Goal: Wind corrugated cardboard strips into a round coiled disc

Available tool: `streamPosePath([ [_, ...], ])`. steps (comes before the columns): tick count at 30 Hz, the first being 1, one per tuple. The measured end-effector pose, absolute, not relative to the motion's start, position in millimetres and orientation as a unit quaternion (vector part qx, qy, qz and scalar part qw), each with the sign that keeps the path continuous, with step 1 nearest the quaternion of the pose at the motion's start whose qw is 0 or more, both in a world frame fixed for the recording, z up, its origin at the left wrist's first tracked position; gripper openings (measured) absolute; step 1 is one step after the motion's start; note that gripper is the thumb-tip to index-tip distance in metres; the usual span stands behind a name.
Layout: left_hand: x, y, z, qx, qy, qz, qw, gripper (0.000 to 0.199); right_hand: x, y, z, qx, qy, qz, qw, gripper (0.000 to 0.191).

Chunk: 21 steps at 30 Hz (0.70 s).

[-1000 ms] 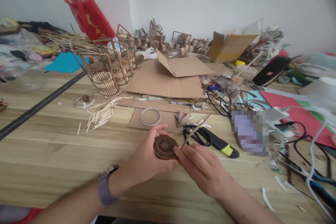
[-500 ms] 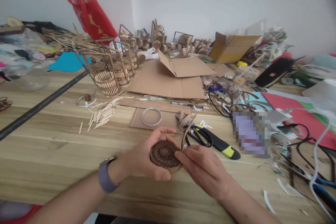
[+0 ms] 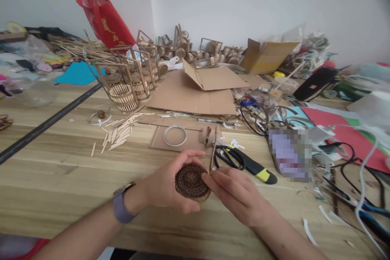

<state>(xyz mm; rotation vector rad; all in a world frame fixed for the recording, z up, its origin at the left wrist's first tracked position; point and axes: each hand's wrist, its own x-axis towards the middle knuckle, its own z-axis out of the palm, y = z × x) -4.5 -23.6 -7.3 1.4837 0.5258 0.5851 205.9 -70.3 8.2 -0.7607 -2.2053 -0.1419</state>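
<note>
My left hand (image 3: 166, 185) cups a round brown coil of rolled corrugated cardboard (image 3: 190, 180), its spiral face turned toward me, just above the wooden table (image 3: 61, 170). My right hand (image 3: 234, 195) pinches the loose cardboard strip (image 3: 213, 150) at the coil's right edge; the strip stands nearly upright from my fingertips. A purple-grey watch is on my left wrist.
Black scissors with a yellow-tipped handle (image 3: 243, 162) lie just behind my right hand. A metal ring (image 3: 174, 135) rests on flat cardboard. Loose wooden sticks (image 3: 117, 134), small cage-like models (image 3: 128, 85), a red bag (image 3: 103, 20), cables (image 3: 350, 170) and coloured paper crowd the table.
The coil has turned in my left hand and sits a little lower. The loose strip has swung from slanting right to nearly upright as my right hand pressed it against the coil.
</note>
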Motion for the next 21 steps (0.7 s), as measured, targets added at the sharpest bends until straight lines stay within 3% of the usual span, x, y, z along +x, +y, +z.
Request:
streamPosePath([
  [3, 1, -23, -4, 0.720, 0.324, 0.254, 0.559, 0.088, 208, -67, 9, -0.292, -0.879, -0.135, 0.352, 0.023],
  [6, 10, -27, 1, 0.771, 0.431, 0.243, 0.400, 0.069, 208, -65, 5, -0.295, -0.880, -0.187, 0.322, 0.024],
  [8, 14, -30, 5, 0.786, 0.456, 0.218, 0.357, 0.059, 207, -64, 3, -0.291, -0.881, -0.200, 0.314, 0.025],
  [13, 12, -29, 13, 0.766, 0.442, 0.218, 0.414, 0.061, 202, -66, 1, -0.287, -0.877, -0.188, 0.337, 0.028],
  [18, 5, -20, 14, 0.734, 0.433, 0.254, 0.457, 0.060, 198, -68, -6, -0.415, -0.777, -0.087, 0.464, 0.018],
  [21, 4, -20, 11, 0.732, 0.429, 0.261, 0.461, 0.063, 196, -65, -13, -0.473, -0.735, 0.040, 0.485, 0.013],
])
